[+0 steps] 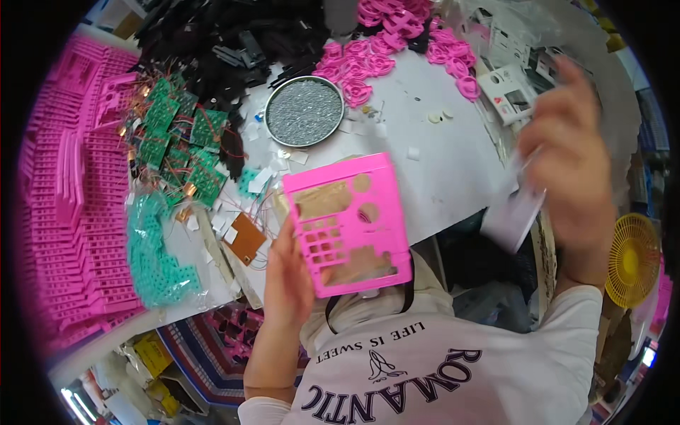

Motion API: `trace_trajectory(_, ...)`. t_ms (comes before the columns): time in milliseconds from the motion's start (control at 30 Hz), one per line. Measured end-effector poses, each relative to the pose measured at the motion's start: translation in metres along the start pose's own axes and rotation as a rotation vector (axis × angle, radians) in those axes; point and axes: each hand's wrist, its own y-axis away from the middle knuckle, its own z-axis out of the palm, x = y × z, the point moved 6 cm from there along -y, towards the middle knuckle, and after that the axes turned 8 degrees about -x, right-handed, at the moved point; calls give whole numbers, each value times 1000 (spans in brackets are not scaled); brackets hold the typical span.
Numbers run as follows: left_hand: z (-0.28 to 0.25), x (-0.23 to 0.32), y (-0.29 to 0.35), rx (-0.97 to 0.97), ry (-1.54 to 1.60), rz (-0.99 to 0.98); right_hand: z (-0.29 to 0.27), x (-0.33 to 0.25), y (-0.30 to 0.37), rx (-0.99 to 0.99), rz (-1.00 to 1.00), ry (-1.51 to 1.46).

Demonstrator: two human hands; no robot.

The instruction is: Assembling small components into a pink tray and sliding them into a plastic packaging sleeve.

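Observation:
My left hand [287, 273] is closed on the left edge of a bright pink plastic casing [398, 219]. The casing is tilted slightly and held above my lap at the table's front edge. It has a grid of square holes, round holes and larger cut-outs. Out to the right, my right hand [567, 166] is raised and smeared by motion. A flat white panel [511, 216], also blurred, hangs from its fingers, which seem closed on it. Just beyond that hand lies a white plastic faceplate [506, 92] with a dark window.
A round tin of small silver screws [304, 111] stands mid-table. Around it are green circuit boards with wires [207, 127], teal keypads [159, 255], black parts [241, 49] and pink rings [361, 64]. Pink casings [78, 184] are stacked at left; a yellow fan [630, 261] is at right.

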Motion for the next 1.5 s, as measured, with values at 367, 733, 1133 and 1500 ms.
trace_trajectory(367, -2, -1, 7, 138, 70, 12, 132, -136, -130, 127, -428, -428)
trace_trajectory(733, 2, 12, 4, -38, -72, -59, 118, -117, -116, -164, -407, -479)
trace_trajectory(1133, -10, 23, 24, 17, 107, 526, 132, -55, -95, -159, 421, -1554)
trace_trajectory(1500, -4, 22, 51, 14, 289, 159, 163, -78, -64, 402, 323, -1187)
